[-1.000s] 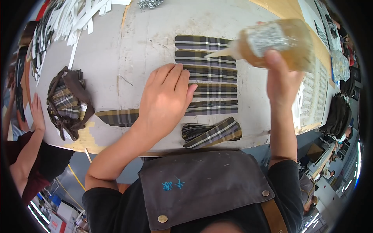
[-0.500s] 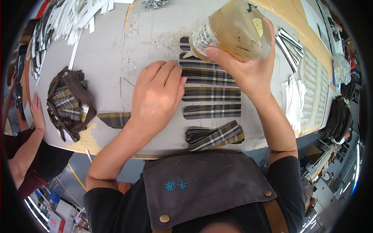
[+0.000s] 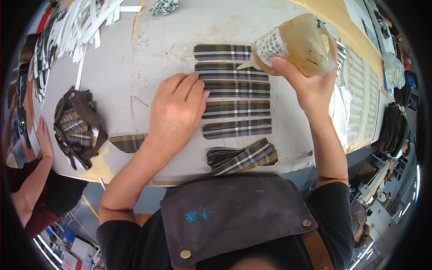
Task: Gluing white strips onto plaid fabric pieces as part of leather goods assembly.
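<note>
Several plaid fabric strips (image 3: 236,109) lie in a row, one above another, on the grey worktable. My right hand (image 3: 310,87) is wrapped round a cloudy plastic squeeze bottle (image 3: 299,47) of yellowish liquid, tipped on its side. The bottle's pale nozzle points left, over the second strip from the far end. At the strips' left ends, the fingers of my left hand (image 3: 177,105) are bent together, with fingertips and thumb against the second and third strips. Nearer me sits a fanned bundle of plaid strips (image 3: 243,157). A single plaid piece (image 3: 128,142) is partly hidden by my left forearm.
Left of my hand lies a dark tied bundle of plaid pieces (image 3: 78,126). White strips (image 3: 96,27) are heaped at the far left, near a crumpled silvery clump (image 3: 164,6). White pieces (image 3: 343,105) lie beyond my right forearm. Another person's arm (image 3: 38,171) rests at the left edge.
The bottle has moved right and slightly nearer in my right hand, uncovering the far strips and bringing its nozzle over the second one. My left hand stays at the strip ends.
</note>
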Motion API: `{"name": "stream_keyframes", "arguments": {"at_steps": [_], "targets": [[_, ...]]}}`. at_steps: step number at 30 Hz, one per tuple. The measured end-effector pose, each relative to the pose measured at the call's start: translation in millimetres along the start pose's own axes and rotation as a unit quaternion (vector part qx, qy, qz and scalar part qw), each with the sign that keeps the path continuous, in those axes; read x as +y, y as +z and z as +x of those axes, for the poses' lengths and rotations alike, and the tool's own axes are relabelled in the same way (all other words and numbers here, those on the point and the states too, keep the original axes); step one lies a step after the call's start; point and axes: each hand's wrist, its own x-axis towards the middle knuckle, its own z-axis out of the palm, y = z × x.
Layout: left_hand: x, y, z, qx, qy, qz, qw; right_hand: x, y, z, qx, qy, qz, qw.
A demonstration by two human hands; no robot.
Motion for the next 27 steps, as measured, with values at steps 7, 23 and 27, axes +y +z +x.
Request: {"name": "stream_keyframes", "arguments": {"at_steps": [7,23,27], "targets": [[1.7,-0.3,2.0,-0.008,0.004,0.017,1.0,6.6,-29.6,-6.5,0.024,0.021,0.001,0.999],[1.3,-1.0,-1.6,-0.005,0.0,0.007,1.0,-9.7,31.2,0.5,-0.008,0.001,0.112,0.994],[-0.2,0.8,-1.7,0.013,0.016,0.008,1.0,-7.2,52.0,6.0,-0.049,-0.033,0.088,0.994]]}}
